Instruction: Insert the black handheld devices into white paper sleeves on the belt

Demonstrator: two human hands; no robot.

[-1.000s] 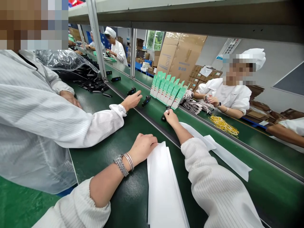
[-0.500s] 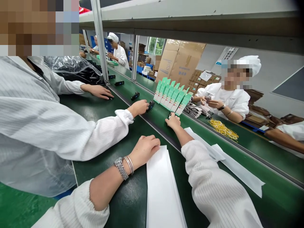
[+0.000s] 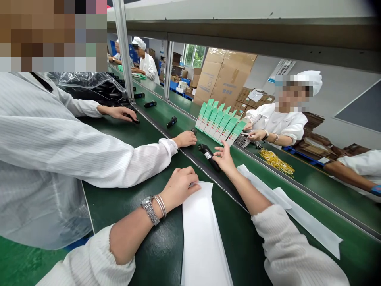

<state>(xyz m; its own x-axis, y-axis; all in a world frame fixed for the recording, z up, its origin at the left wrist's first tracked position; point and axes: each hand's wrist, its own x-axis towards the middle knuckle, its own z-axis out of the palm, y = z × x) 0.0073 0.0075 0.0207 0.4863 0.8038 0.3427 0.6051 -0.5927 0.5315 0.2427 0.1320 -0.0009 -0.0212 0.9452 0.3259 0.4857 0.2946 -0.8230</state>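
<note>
My right hand [image 3: 224, 158] has its fingers spread and lies right beside a black handheld device with a white label [image 3: 208, 155], which rests on the far green belt. I cannot tell whether the fingers touch it. My left hand [image 3: 180, 184] rests on the edge of a stack of white paper sheets [image 3: 202, 238]. A row of green-and-white boxes [image 3: 220, 124] stands upright beyond my right hand. A co-worker's hand [image 3: 186, 139] in a white striped sleeve lies close to the dividing rail [image 3: 184, 145].
More black devices [image 3: 172, 122] lie along the far belt. A plastic bag of black items [image 3: 92, 82] sits at the far left. A white paper strip [image 3: 309, 216] lies under my right arm. Yellow rubber bands [image 3: 276, 163] and a seated co-worker [image 3: 275, 123] are beyond the belt.
My right hand has lifted off the black device, which now shows in full beside spread fingers. The co-worker's nearer hand has moved along the rail towards my hands.
</note>
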